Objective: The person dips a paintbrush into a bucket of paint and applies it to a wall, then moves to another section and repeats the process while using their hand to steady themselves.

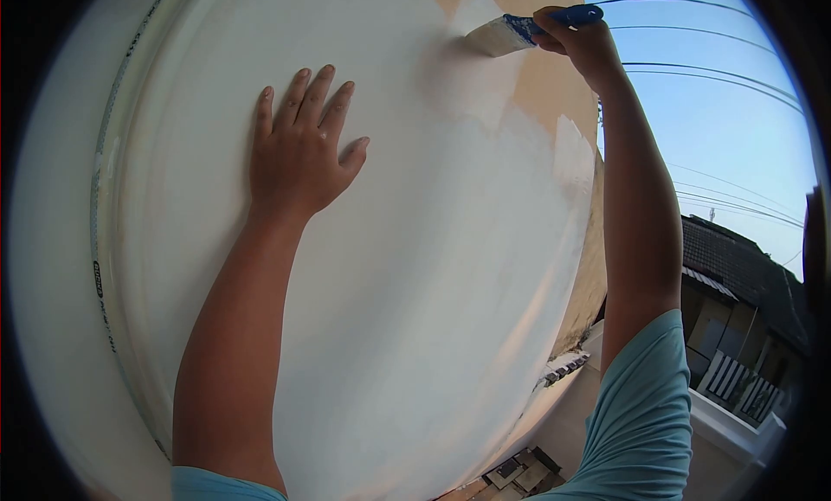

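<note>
My left hand (299, 146) lies flat against a white-painted wall (415, 267), fingers spread and pointing up. My right hand (578, 41) is raised high and grips the blue handle of a wide paintbrush (506, 34). The brush's pale bristles touch the wall at the border between the white paint and a bare tan patch (537, 77) near the top right.
A white pipe (104, 267) with printed lettering runs down the wall at the left. Past the wall's right edge are open sky, power lines (718, 77), a dark tiled roof (736, 259) and a white balcony railing (736, 388). Paving far below shows at the bottom.
</note>
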A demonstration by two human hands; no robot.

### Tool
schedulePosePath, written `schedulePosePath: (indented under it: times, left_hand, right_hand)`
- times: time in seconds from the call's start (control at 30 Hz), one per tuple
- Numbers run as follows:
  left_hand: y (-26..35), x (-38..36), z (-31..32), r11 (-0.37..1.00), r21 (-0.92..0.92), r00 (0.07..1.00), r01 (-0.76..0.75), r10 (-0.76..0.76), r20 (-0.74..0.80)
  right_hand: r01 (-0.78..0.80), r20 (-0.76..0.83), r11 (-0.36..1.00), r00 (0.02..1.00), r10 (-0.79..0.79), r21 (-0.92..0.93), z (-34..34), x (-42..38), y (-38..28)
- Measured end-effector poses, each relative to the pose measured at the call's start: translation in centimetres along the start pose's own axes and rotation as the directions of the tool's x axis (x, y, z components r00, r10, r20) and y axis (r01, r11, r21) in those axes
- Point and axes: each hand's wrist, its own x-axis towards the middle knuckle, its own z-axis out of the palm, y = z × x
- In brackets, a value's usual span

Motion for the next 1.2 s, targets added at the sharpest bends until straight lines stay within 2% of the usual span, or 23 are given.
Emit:
schedulePosePath:
  times: [0.03, 0.1, 0.13, 0.2, 0.27, 0.33, 0.4, 0.47, 0.53, 0.57, 0.63, 0.67, 0.77, 0.8, 0.87, 0.9, 1.0, 1.07, 1.13, 1.2]
  left_hand:
    - [0.0, 0.0, -0.1, 1.000, 0.003, 1.000, -0.001, 0.001, -0.001]
    - [0.2, 0.1, -0.4, 1.000, 0.022, 0.998, 0.006, -0.007, 0.065]
    - [0.2, 0.1, -0.4, 1.000, 0.020, 0.998, 0.005, -0.007, 0.064]
    - [0.2, 0.1, -0.3, 0.999, 0.043, 0.997, 0.008, -0.011, 0.072]
    - [0.2, 0.0, -0.3, 0.998, 0.053, 0.997, 0.017, -0.021, 0.075]
    - [0.5, 0.0, -0.3, 0.999, 0.052, 0.996, 0.016, -0.020, 0.084]
    - [0.6, 0.0, -0.2, 0.993, 0.115, 0.994, 0.025, -0.036, 0.099]
    - [0.7, -0.1, -0.2, 0.991, 0.133, 0.994, 0.029, -0.042, 0.096]
    - [0.7, 0.0, -0.3, 0.990, 0.136, 0.994, 0.030, -0.044, 0.099]
    - [0.7, 0.1, -0.4, 0.989, 0.144, 0.994, 0.030, -0.044, 0.096]
    - [0.7, 0.0, -0.3, 0.988, 0.154, 0.994, 0.024, -0.040, 0.105]
    - [0.6, -0.1, -0.3, 0.988, 0.155, 0.993, 0.022, -0.039, 0.110]
    - [0.6, 0.0, 0.0, 0.984, 0.179, 0.995, 0.016, -0.034, 0.098]
    - [0.6, -0.1, 0.0, 0.981, 0.194, 0.995, 0.018, -0.037, 0.094]
    - [0.6, -0.2, 0.0, 0.976, 0.216, 0.994, 0.029, -0.050, 0.092]
    - [0.7, -0.2, -0.1, 0.976, 0.214, 0.995, 0.031, -0.051, 0.090]
    - [0.7, -0.2, 0.1, 0.974, 0.225, 0.995, 0.017, -0.037, 0.087]
    - [0.7, -0.3, 0.3, 0.972, 0.233, 0.996, 0.016, -0.035, 0.079]
    - [0.6, -0.2, 0.3, 0.970, 0.243, 0.997, 0.012, -0.030, 0.072]
    - [0.3, -0.3, 0.4, 0.973, 0.230, 0.998, 0.001, -0.016, 0.067]
  right_hand:
    - [0.001, -0.002, 1.000, 1.000, -0.001, 0.002, -0.1, 0.4, 1.2]
    - [-0.001, -0.201, 0.982, 0.979, -0.038, -0.189, -0.1, 0.4, 3.4]
    - [-0.002, -0.202, 0.981, 0.979, -0.038, -0.192, 0.1, -0.5, 3.6]
    - [0.026, -0.108, 0.998, 0.994, -0.033, -0.065, 0.7, -4.0, 3.9]
    - [0.128, 0.087, 0.991, 0.988, -0.124, -0.039, 0.9, -8.1, 3.2]
    - [0.051, 0.127, 0.999, 0.991, -0.049, -0.013, 0.2, -9.6, 3.5]
    - [-0.089, 0.061, 0.978, 0.995, 0.079, 0.187, -1.4, -8.8, 5.3]
    - [-0.084, 0.012, 0.988, 0.996, 0.083, 0.131, -2.7, -5.9, 6.8]
    - [-0.131, -0.122, 0.989, 0.983, 0.139, 0.066, -3.3, -2.9, 8.8]
    - [-0.126, -0.124, 0.989, 0.983, 0.135, 0.073, -3.2, -2.2, 9.7]
    - [-0.061, -0.299, 0.996, 0.954, 0.039, -0.067, -2.4, -2.1, 10.2]
    - [-0.065, -0.296, 0.996, 0.954, 0.043, -0.064, -2.0, -2.5, 10.7]
    - [-0.038, -0.286, 0.975, 0.958, -0.026, -0.217, -0.4, -6.5, 10.5]
    - [-0.039, -0.279, 0.975, 0.960, -0.025, -0.219, -0.4, -8.1, 10.4]
    - [0.155, -0.090, 0.964, 0.980, -0.178, -0.218, -0.3, -10.7, 10.4]
    - [0.157, -0.090, 0.965, 0.980, -0.179, -0.212, -0.7, -11.7, 10.0]
    - [0.078, 0.208, 0.973, 0.978, -0.032, -0.218, -3.3, -12.7, 8.8]
    - [-0.026, 0.204, 0.999, 0.979, 0.017, 0.038, -4.4, -11.3, 8.8]
    - [-0.069, 0.226, 0.995, 0.973, 0.052, 0.069, -4.7, -9.1, 8.6]
    - [-0.016, 0.211, 0.997, 0.978, 0.001, 0.070, -3.8, -6.4, 8.7]
